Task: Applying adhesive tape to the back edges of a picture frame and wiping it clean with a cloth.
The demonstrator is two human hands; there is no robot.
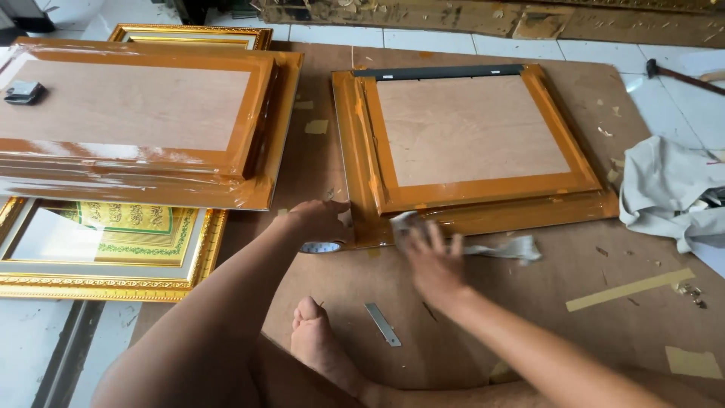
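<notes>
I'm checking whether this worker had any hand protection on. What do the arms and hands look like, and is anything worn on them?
Both arms are bare up to where the picture ends: no sleeves show. The left hand and right hand wear no gloves, and no watch or wristband shows. The right hand is blurred, so rings cannot be ruled out.

A large brown board (pixel 529 317) covers the middle of the frame and lies flat on a floor of white tiles (pixel 683 106), which shows at the upper right, along the top edge and in the lower left corner. Bits of yellowish tape (pixel 630 289) and small scraps stick to the board at the lower right. Along the top edge runs a worn wooden plank (pixel 483 17) with chipped, dusty faces. A dark-headed hammer (pixel 664 72) lies on the tiles at the upper right. Soft, even daylight falls over everything, with pale glare on the tiles.
</notes>
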